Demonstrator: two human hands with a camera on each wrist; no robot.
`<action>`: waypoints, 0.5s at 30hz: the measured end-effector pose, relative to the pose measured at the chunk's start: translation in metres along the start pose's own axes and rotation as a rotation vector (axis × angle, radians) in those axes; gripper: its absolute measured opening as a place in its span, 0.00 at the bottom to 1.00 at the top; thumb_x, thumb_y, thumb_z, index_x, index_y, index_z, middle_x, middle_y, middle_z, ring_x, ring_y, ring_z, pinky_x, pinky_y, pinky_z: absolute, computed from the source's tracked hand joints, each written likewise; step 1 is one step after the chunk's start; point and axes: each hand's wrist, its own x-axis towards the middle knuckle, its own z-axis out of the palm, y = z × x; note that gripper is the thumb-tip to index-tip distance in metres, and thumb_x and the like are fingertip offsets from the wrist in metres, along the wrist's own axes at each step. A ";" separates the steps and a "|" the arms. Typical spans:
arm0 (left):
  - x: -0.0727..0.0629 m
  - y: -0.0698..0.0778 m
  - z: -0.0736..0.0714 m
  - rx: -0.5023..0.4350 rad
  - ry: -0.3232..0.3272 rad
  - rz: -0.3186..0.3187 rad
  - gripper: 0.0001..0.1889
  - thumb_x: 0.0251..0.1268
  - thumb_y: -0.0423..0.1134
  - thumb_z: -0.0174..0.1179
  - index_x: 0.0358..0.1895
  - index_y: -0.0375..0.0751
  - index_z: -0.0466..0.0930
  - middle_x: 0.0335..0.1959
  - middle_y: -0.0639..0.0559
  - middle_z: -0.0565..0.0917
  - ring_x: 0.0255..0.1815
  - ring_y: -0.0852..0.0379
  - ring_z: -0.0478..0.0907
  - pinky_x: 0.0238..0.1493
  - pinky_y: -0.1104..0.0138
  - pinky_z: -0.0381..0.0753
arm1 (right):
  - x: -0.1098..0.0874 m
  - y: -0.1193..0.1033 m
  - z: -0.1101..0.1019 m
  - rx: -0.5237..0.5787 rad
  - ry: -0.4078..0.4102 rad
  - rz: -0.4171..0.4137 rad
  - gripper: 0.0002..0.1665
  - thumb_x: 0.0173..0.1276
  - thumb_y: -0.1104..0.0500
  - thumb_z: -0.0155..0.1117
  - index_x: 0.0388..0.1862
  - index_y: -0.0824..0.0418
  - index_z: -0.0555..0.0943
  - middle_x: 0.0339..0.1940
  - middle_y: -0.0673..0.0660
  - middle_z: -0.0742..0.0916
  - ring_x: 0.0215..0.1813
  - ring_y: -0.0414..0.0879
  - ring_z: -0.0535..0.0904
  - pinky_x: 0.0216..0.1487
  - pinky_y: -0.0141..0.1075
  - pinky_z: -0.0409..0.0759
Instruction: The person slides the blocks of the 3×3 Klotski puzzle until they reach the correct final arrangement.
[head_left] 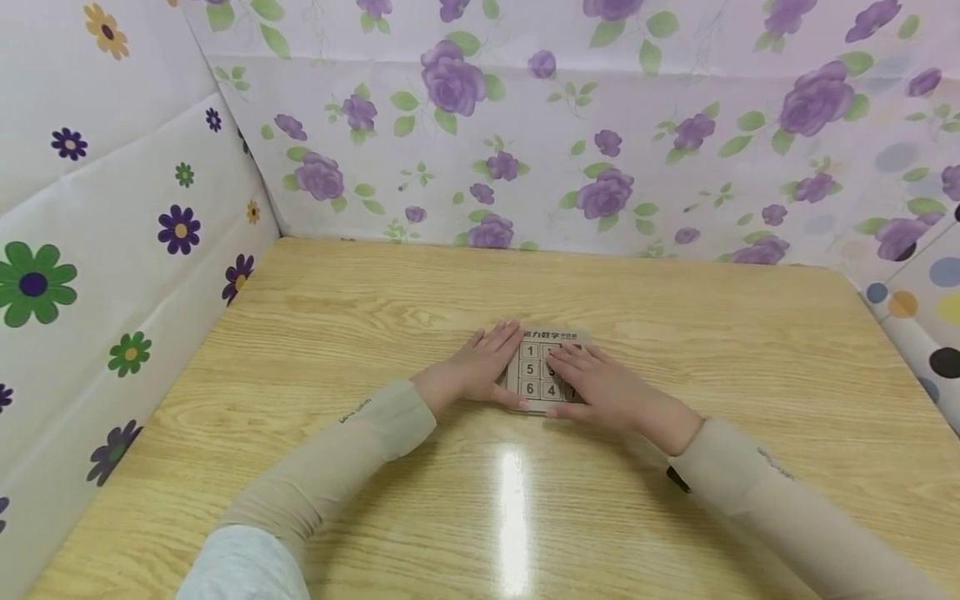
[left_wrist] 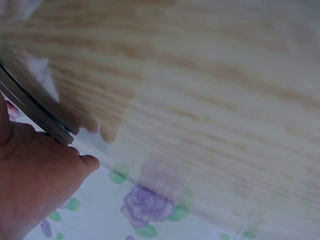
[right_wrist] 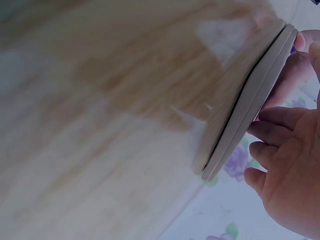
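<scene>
A flat number sliding puzzle [head_left: 530, 402] with square numbered tiles lies on the wooden table, in the middle of the head view. Its left side is held by my left hand [head_left: 480, 367], fingers along the upper left edge and thumb at the lower edge. My right hand [head_left: 607, 387] reaches over from the right, its extended fingertips touching the tiles and its thumb near the bottom edge. Those fingers hide part of the right-hand tiles. In the right wrist view the puzzle's side [right_wrist: 250, 105] shows edge-on, with the right fingers [right_wrist: 272, 132] over its face.
The wooden table [head_left: 360, 292] has a bright light reflection in front of the puzzle. Cloth with purple roses [head_left: 453, 79] hangs behind it, and flower-printed cloth [head_left: 142, 275] covers the left side. A dotted cloth [head_left: 903, 304] borders the right.
</scene>
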 end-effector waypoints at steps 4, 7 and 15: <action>-0.001 0.001 -0.001 -0.007 -0.003 -0.001 0.62 0.51 0.70 0.59 0.76 0.39 0.32 0.78 0.47 0.32 0.78 0.52 0.28 0.77 0.55 0.32 | -0.001 0.003 0.000 0.024 -0.017 0.011 0.48 0.67 0.34 0.53 0.74 0.64 0.58 0.75 0.62 0.62 0.77 0.59 0.51 0.76 0.54 0.46; -0.001 0.001 0.000 -0.001 -0.004 0.004 0.62 0.51 0.70 0.59 0.76 0.39 0.32 0.78 0.47 0.32 0.78 0.51 0.28 0.77 0.55 0.32 | -0.006 0.005 -0.001 0.025 -0.002 -0.001 0.46 0.67 0.36 0.54 0.73 0.64 0.60 0.74 0.63 0.63 0.76 0.60 0.52 0.76 0.55 0.47; -0.002 0.002 -0.002 -0.018 0.001 0.008 0.62 0.50 0.69 0.60 0.76 0.39 0.32 0.78 0.46 0.32 0.78 0.51 0.28 0.77 0.55 0.31 | -0.028 0.004 -0.005 -0.031 0.030 -0.056 0.42 0.66 0.40 0.59 0.68 0.69 0.67 0.68 0.65 0.72 0.73 0.63 0.59 0.74 0.58 0.52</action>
